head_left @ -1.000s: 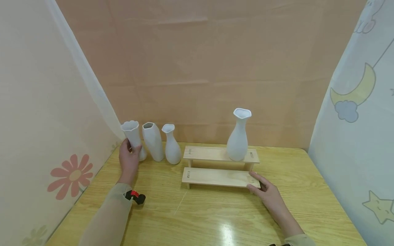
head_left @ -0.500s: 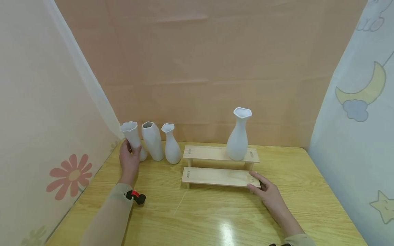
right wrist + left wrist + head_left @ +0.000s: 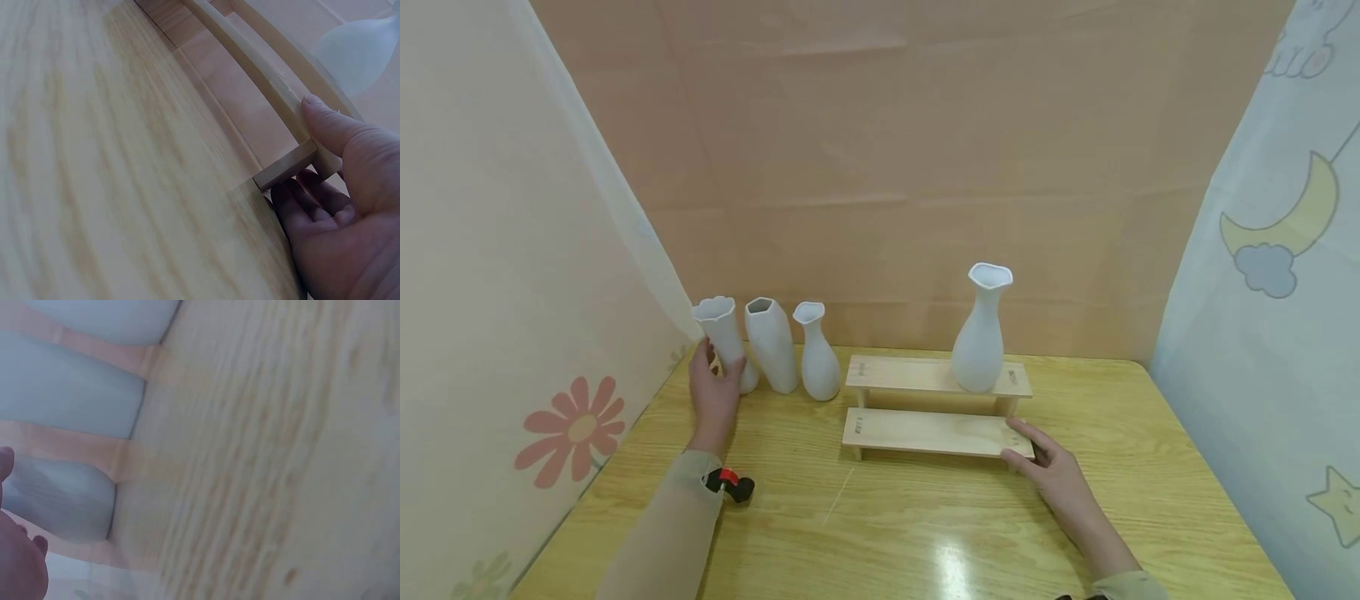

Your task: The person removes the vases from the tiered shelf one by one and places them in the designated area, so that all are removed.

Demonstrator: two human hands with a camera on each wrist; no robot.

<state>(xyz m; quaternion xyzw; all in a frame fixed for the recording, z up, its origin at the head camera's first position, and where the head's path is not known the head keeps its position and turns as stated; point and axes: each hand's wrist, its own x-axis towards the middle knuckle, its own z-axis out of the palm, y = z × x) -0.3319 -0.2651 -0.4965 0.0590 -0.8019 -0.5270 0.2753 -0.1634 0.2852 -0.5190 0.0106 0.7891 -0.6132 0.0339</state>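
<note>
My left hand (image 3: 715, 398) is curled round the lower part of a white vase with a scalloped rim (image 3: 721, 332), thumb on its right side. In the left wrist view, the hand (image 3: 20, 559) shows only partly beside that vase (image 3: 62, 500). At the right end of the lower wooden shelf (image 3: 925, 432), my right hand (image 3: 1060, 482) holds the board. The right wrist view has the hand (image 3: 356, 206) with its thumb against the board's edge and its fingers curled by the shelf's leg (image 3: 287, 165).
A faceted vase (image 3: 772, 348) and a small bottle-shaped vase (image 3: 821, 362) stand between the left hand and the shelves. A taller vase (image 3: 979, 346) stands on the upper shelf (image 3: 902, 375), near its right end. Cloth walls enclose the wooden table (image 3: 820, 542).
</note>
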